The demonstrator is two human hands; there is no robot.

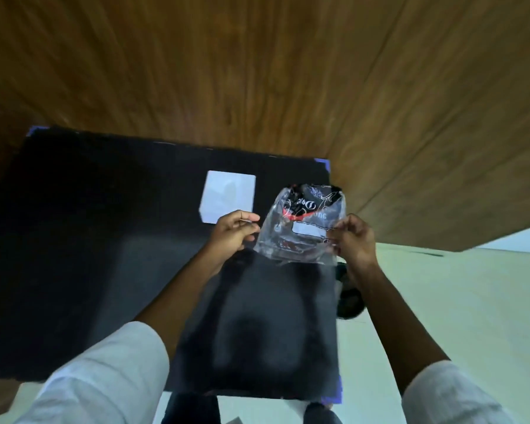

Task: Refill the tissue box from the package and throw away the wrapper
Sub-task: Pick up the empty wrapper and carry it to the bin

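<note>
The wrapper [303, 224] is up off the black table [74, 255], clear plastic with red, black and white print, open end pointing away, and it looks empty and crumpled. Both hands have it: the right hand [354, 240] pinches its right edge, fingers closed on the plastic, and the left hand [234, 231] is curled shut at the left edge, seemingly gripping the film there too. Just beyond the left hand sits the white tissue box [228, 195], resting on the table, well inside the far right corner. White sleeves [104, 371] cover both forearms. Wooden panelling [257, 71] rises behind the table, pale floor [456, 301] on the right
</note>
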